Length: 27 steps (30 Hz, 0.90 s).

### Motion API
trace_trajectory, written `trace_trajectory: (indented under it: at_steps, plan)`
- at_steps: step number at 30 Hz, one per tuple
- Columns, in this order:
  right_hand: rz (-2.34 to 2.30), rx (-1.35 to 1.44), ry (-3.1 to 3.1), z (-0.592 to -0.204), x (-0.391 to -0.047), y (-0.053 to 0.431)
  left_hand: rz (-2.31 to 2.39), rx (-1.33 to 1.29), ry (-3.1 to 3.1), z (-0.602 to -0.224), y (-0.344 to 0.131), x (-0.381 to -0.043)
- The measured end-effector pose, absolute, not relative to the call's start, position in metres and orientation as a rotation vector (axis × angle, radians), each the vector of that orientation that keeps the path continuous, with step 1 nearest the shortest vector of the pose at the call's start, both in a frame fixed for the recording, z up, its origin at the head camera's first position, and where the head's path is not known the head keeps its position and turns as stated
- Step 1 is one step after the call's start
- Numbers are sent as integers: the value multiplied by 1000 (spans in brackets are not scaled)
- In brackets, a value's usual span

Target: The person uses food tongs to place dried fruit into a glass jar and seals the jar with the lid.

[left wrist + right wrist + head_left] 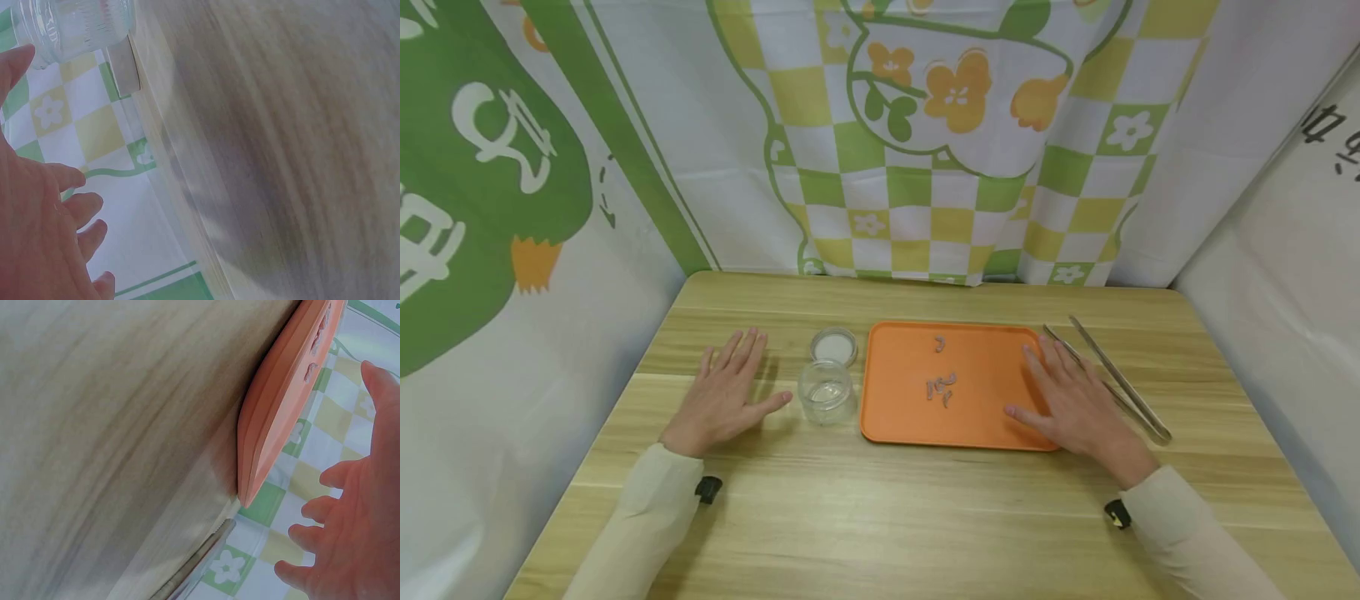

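My left hand (722,400) hovers over the table with its fingers straight and thumb out, holding nothing. Just right of its thumb stands a clear glass jar (826,392) without its lid. Behind the jar lies a round lid (833,345). An orange tray (895,417) carries several small greyish-pink curled pieces (942,387) near its middle. My right hand (1071,400) is spread above the tray's right edge, also holding nothing. Metal tongs (1123,383) lie right of the tray, partly hidden behind that hand. In the left wrist view the jar (81,28) shows beyond the thumb.
The wooden table (850,517) stretches toward me in front of the tray. A patterned curtain (910,200) hangs along its back edge, and printed cloth walls stand at the left (550,275) and right (1285,250).
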State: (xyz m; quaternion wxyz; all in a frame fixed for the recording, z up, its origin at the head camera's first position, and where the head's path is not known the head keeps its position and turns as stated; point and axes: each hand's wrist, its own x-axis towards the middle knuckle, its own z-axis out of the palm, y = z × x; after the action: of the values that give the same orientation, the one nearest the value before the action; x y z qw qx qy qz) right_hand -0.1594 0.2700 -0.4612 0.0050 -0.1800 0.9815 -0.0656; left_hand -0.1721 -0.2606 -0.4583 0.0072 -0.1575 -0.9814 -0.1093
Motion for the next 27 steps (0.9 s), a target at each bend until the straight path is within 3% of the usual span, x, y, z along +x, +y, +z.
trace_trajectory:
  at_steps: [17, 27]
  plan:
    - [-185, -599, 3092, -460, -159, 270, -355, -498, -3093, -454, -262, -170]
    - [-368, -570, 3049, -438, -160, 290, -556, -514, -3125, -449, -260, -169]
